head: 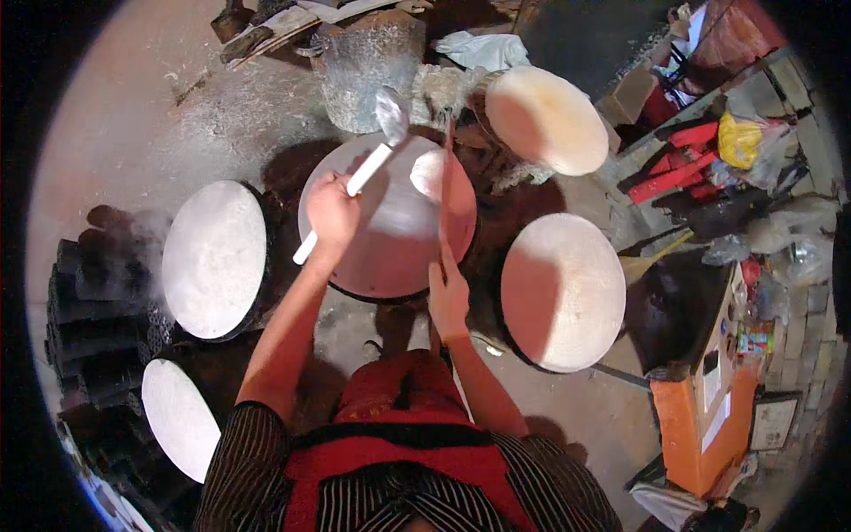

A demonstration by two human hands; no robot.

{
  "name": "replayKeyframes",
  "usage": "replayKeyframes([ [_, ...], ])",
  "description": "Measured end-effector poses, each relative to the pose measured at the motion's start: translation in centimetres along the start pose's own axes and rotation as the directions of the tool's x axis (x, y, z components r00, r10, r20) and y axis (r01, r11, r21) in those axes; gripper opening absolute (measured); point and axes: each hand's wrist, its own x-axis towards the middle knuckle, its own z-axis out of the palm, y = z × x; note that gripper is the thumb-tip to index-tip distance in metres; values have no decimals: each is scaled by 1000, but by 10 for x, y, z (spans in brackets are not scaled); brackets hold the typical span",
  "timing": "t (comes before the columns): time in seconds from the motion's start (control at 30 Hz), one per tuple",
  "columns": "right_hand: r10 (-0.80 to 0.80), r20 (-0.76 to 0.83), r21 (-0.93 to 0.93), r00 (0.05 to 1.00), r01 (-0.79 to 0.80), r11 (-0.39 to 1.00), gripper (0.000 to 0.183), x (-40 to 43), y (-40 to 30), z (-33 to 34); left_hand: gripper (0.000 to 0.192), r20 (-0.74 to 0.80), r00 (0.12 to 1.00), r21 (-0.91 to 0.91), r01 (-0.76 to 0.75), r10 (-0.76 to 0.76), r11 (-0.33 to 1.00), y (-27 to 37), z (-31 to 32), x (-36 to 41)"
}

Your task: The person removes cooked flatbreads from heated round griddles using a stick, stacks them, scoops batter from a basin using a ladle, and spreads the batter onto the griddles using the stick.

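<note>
My left hand (334, 211) grips the white handle of a ladle (392, 116), whose blurred metal bowl hangs past the far rim of a round dark griddle (385, 259). In my right hand (450, 299) is a long, thin reddish-brown stick or flat blade (447, 193) pointing away from me across the griddle's right side. A pool of white batter (427, 174) lies on the griddle, left of the stick. White round sheets, seemingly thin pancakes, cover the griddles at left (214, 259), lower left (179, 419) and right (564, 292).
Beyond the griddle stand a batter-splashed bucket (372, 66) and a pale round stack (548, 120), apparently flatbreads. Dark stacked blocks (93, 326) line the left. An orange-sided box or stove (698, 412), a broom-like tool (655, 256) and bagged items (751, 143) are at right.
</note>
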Motion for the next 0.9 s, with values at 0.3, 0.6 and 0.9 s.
replayKeyframes([
  [0.3, 298, 68, 546, 952, -285, 787, 46, -38, 2, 7, 20, 627, 603, -468, 797, -493, 381, -87, -96, -100],
  [0.6, 303, 183, 483, 935, -354, 801, 49, -1, -33, 56, 20, 845, 362, -521, 720, -393, -458, -63, -168, -195],
  [0.9, 254, 509, 343, 822, -464, 817, 49, 0, -34, -31, 20, 744, 243, -559, 737, -623, -380, -61, -157, -285],
])
